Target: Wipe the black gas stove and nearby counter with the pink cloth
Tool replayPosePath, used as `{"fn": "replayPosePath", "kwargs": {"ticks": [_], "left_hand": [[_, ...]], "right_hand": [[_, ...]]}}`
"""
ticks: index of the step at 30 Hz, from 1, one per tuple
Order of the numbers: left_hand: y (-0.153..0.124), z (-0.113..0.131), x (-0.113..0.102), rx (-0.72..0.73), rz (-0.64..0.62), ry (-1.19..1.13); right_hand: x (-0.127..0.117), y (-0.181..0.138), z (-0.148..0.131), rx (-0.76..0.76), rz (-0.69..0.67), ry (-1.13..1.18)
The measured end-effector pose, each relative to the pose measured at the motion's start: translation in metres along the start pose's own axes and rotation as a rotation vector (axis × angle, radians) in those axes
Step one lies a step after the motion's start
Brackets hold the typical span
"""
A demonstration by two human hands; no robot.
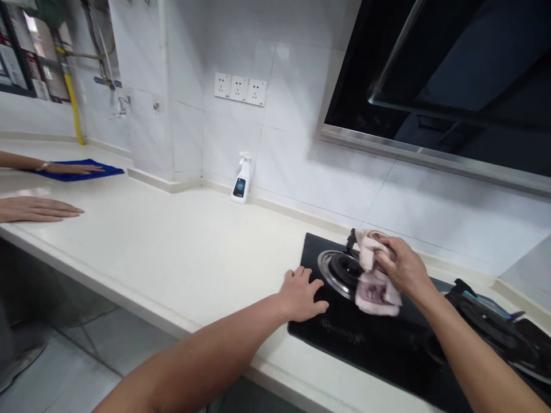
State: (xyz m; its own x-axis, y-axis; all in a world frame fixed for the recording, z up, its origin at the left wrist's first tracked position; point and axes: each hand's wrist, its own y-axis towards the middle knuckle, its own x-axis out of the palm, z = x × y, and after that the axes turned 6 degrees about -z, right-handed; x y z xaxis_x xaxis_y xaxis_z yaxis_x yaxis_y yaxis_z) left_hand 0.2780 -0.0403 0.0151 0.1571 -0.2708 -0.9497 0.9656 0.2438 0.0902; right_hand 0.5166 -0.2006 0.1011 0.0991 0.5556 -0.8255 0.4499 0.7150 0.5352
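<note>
Pink cloth [373,289] bunched in right hand [402,267], left hand [300,295] across hob edge [301,258].

At the gas stove [365,355], a person's right hand [402,267] grips a pink cloth [374,298] over the burner [338,272], while their left hand [301,295] lies spread on the stove's near corner. Left of the stove, a spray bottle [241,180] stands against the wall. Farther left along the counter [172,258], another person's hand [71,169] presses a blue cloth [109,171], and that person's other hand [34,209] lies flat on the counter.

We read nothing clearly: the lettering [342,330] on the black gas hob [379,350] and the label [239,187] on the spray bottle [241,179] left of it blur.
</note>
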Motion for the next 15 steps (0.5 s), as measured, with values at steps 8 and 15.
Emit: {"fn": "replayPosePath", "kwargs": {"ticks": [8,15], "left_hand": [[-0.003,-0.001,0.002,0.006,0.039,0.006],[-0.002,-0.006,0.01,0.031,0.105,0.019]], "right_hand": [[0.087,0.039,-0.054,-0.229,-0.616,-0.179],[0.112,0.08,-0.003,-0.01,-0.595,-0.18]]}}
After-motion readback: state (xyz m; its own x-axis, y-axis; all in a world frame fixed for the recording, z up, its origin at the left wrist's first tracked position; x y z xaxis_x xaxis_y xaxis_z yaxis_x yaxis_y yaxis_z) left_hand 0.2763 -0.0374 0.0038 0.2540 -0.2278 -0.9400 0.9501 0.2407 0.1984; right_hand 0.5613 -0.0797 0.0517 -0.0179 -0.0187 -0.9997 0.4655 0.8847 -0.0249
